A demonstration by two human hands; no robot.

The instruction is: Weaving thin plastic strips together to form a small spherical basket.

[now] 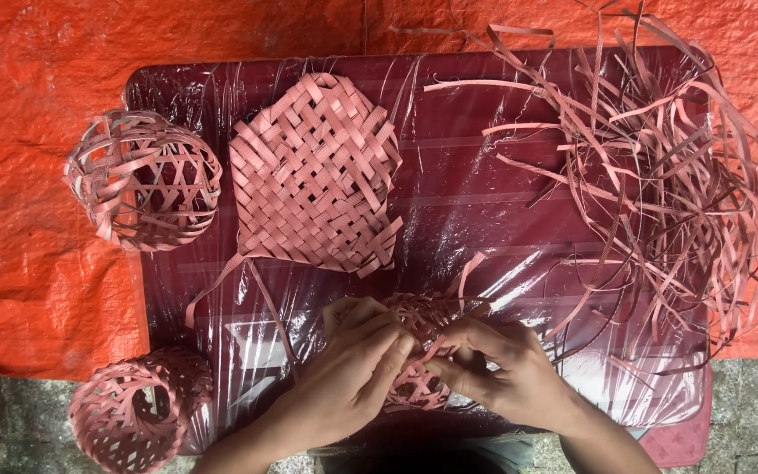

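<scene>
Hands first: left hand [357,364] curled over a small woven piece [418,355], fingers wrapped on its near-left side; right hand [493,369] pinching strips at its middle w/ thumb & fingertips. Piece sits between both, long axis running away from the person, at the table [458,211] near edge. Flat woven mat [313,171] beyond; loose strips [660,175] far right; two woven balls [144,180] [138,408] off the left edge.

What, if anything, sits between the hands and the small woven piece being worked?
Nothing visible does: the left hand and right hand both already grip the small woven piece directly.
</scene>
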